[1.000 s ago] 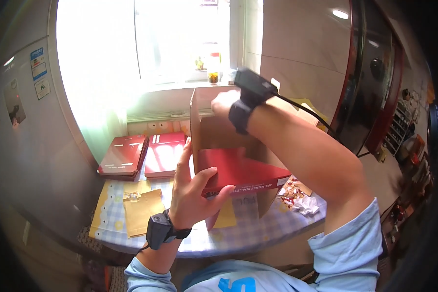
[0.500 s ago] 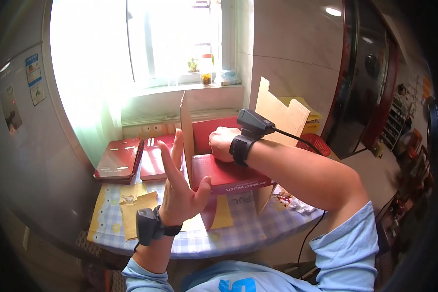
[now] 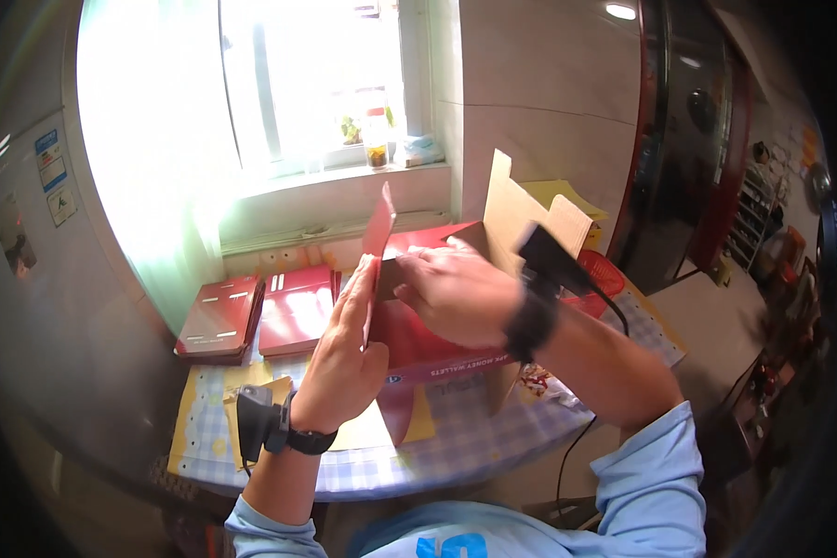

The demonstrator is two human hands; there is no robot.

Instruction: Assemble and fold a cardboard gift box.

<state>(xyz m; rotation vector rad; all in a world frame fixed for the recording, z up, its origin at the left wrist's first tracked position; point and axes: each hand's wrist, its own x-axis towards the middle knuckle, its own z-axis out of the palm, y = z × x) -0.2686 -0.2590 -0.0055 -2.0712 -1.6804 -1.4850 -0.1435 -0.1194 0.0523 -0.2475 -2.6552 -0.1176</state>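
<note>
A red cardboard box point(image 3: 414, 339) stands on the table with its flaps raised. My left hand point(image 3: 349, 349) lies against the outer face of its upright left flap point(image 3: 379, 223), fingers stretched out along the card. Over the box's opening is my right hand point(image 3: 460, 288), palm down and blurred, its fingers bent towards the inner side of that flap. Whether those fingers pinch anything cannot be made out. On the box's right, a bare brown flap point(image 3: 507, 205) sticks up.
Two stacks of flat red folder-like items point(image 3: 219, 316) lie to the left. Torn yellow paper point(image 3: 256, 395) is nearer on the checked tablecloth point(image 3: 344, 479). Crumpled wrapping point(image 3: 551, 386) and a red basket point(image 3: 604, 279) sit at right. A jar point(image 3: 376, 153) stands on the windowsill.
My left hand has come up against the left flap, which now leans further over to the right. My right hand has turned from a closed fist on the box to bent fingers nearer the flap.
</note>
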